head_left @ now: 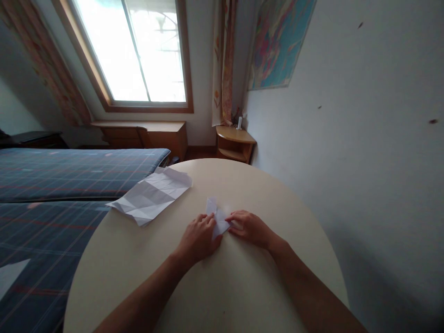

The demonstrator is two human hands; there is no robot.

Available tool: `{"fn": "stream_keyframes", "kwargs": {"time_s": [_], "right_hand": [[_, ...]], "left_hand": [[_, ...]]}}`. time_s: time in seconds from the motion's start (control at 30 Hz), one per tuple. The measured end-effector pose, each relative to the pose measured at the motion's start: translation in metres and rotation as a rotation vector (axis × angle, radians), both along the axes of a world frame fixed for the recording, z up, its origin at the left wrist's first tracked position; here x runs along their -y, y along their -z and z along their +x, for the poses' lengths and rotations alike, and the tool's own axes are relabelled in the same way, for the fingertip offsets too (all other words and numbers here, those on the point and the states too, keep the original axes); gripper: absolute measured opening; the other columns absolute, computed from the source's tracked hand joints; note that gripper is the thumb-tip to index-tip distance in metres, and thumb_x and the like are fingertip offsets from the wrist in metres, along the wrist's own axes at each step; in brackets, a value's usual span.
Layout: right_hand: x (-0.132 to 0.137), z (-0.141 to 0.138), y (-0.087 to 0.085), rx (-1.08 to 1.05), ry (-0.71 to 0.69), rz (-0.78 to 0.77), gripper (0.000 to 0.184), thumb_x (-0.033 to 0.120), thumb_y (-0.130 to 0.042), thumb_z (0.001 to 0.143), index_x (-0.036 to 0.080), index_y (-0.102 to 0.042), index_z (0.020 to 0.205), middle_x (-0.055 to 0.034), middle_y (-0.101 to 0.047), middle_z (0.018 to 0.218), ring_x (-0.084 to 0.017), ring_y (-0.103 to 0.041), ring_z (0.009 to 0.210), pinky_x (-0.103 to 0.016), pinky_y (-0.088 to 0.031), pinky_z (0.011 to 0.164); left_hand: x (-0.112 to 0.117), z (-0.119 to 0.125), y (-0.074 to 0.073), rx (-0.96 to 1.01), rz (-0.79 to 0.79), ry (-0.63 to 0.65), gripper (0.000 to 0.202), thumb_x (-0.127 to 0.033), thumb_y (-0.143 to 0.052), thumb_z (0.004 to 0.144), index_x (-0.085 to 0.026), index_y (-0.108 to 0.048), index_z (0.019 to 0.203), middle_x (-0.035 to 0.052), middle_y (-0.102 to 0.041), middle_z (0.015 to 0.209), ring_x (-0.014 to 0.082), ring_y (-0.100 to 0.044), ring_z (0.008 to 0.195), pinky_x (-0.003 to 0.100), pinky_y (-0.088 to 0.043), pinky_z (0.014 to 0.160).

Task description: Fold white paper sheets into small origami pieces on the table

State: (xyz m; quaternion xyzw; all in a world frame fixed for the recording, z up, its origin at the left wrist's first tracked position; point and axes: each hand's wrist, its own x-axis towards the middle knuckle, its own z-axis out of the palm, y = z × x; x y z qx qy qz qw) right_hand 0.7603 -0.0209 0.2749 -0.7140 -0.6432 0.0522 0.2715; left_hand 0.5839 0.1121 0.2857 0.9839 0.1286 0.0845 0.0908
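Note:
A small piece of folded white paper [221,224] lies on the round cream table [222,291], between my two hands. My left hand [201,236] covers its left side, with the fingers bent over the paper and the thumb at its near edge. At the right corner, my right hand [248,227] pinches the paper between thumb and fingers. A narrow folded part of it points away from me, beyond the left fingertips. Some of the paper is hidden under the left hand.
Creased white sheets [156,194] lie at the table's far left edge. A plaid bed [86,171] adjoins the left side, with another white sheet [12,275] on it. The wall [374,185] runs along the right. A wooden corner shelf [236,135] stands beyond the table.

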Motion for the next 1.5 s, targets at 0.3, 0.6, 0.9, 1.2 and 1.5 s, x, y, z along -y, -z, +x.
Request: {"fn": "stream_keyframes", "kwargs": {"time_s": [0.3,0.6,0.9,1.2,1.5], "right_hand": [[0.000,-0.006,-0.003,0.031,-0.031,0.012,0.025,0.021,-0.068,0.083,0.025,-0.073,0.107,-0.0054,-0.069,0.109,-0.018,-0.064,0.100,-0.030,-0.050,0.091],[0.002,-0.005,-0.011,0.096,-0.069,0.080,0.012,0.018,-0.069,0.081,0.026,-0.074,0.087,-0.0018,-0.073,0.101,-0.018,-0.064,0.098,-0.032,-0.049,0.091],[0.001,-0.003,-0.006,0.092,-0.061,0.131,0.049,0.014,-0.070,0.074,0.025,-0.064,0.122,-0.0068,-0.064,0.130,-0.024,-0.053,0.126,-0.043,-0.040,0.109],[0.002,0.007,-0.002,0.132,0.055,0.023,0.034,0.011,-0.057,0.085,0.029,-0.070,0.111,-0.0033,-0.072,0.114,-0.024,-0.055,0.125,-0.053,-0.025,0.113],[0.002,0.013,-0.008,0.176,0.224,0.017,0.017,0.029,-0.056,0.093,0.023,-0.072,0.093,-0.0047,-0.075,0.091,-0.022,-0.068,0.090,-0.039,-0.043,0.093]], "left_hand": [[-0.003,0.002,0.008,0.077,-0.034,0.082,0.021,-0.024,-0.047,0.092,-0.020,-0.057,0.109,0.0115,-0.065,0.121,0.0246,-0.058,0.119,0.038,-0.046,0.102],[-0.005,0.002,0.006,0.104,-0.040,0.130,0.025,-0.019,-0.057,0.085,-0.023,-0.058,0.110,0.0070,-0.068,0.119,0.0234,-0.062,0.115,0.037,-0.049,0.099],[-0.011,0.002,0.010,0.211,-0.016,0.114,0.024,-0.020,-0.051,0.096,-0.028,-0.067,0.112,0.0035,-0.071,0.119,0.0201,-0.068,0.107,0.035,-0.053,0.093],[-0.013,0.001,0.011,0.300,-0.122,0.089,0.027,-0.032,-0.045,0.100,-0.032,-0.068,0.116,0.0012,-0.072,0.119,0.0179,-0.069,0.106,0.030,-0.053,0.090],[-0.020,0.004,0.012,0.236,-0.113,-0.190,0.025,-0.027,-0.045,0.098,-0.030,-0.064,0.113,-0.0009,-0.074,0.110,0.0196,-0.070,0.097,0.028,-0.051,0.079]]}}
